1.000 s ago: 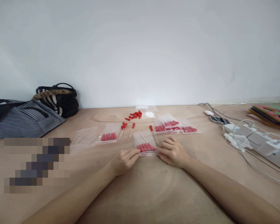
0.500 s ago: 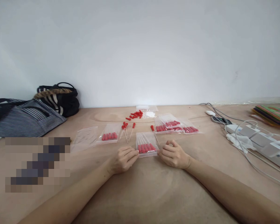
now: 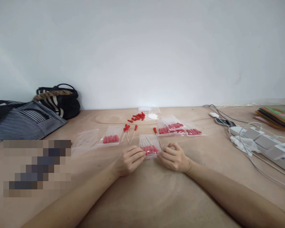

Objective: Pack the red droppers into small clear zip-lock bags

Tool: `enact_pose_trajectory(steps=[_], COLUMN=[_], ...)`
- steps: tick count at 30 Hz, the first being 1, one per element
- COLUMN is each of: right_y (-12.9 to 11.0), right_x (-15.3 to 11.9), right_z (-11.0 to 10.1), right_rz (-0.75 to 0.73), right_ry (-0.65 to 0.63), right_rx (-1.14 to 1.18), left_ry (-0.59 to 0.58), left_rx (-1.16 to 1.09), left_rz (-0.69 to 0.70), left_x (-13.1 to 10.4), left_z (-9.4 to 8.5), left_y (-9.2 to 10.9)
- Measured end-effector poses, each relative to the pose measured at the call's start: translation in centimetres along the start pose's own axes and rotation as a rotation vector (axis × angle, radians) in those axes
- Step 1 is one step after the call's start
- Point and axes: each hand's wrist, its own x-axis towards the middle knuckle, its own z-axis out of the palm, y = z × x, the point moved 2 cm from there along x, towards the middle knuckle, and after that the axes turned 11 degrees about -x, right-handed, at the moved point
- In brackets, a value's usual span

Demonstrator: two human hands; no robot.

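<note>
Between my hands lies a clear zip bag [image 3: 150, 142] holding several droppers with red rubber bulbs, bulbs toward me. My left hand [image 3: 131, 160] pinches the bag's near left corner, fingers together. At the near right corner, my right hand [image 3: 173, 157] pinches the same bag, its fingers curled. A loose dropper [image 3: 156, 133] lies just beyond my right hand, red bulb pointing away. Several more loose droppers [image 3: 127, 131] rest to the left of the bag. Another zip bag [image 3: 111, 137] with red-bulbed droppers lies farther left.
Filled dropper bags [image 3: 171, 126] are piled at the back right. Loose red bulbs [image 3: 139, 117] and clear glass tubes [image 3: 151, 116] lie at the back. Flat clear bags [image 3: 85, 141] are on the left. A power strip with chargers [image 3: 267, 142] and cables runs along the right; a striped bag [image 3: 28, 118] stands left.
My left hand has slid right along the bag's near edge, and my right hand has shifted slightly left. Both hands are closer together, and the near edge looks bunched.
</note>
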Motion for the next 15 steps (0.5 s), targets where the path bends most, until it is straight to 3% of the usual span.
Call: enact_pose_trajectory(steps=[7, 15], right_y=[0.2, -0.2], right_x=[0.1, 0.4], right_z=[0.1, 0.4], right_rz=[0.093, 0.129], right_ry=[0.016, 0.017], right_rx=[0.033, 0.040], left_ry=[0.032, 0.025], left_rx=[0.011, 0.016], left_rz=[-0.043, -0.042], left_x=[-0.4, 0.7], left_z=[0.3, 1.3], left_y=[0.1, 0.2])
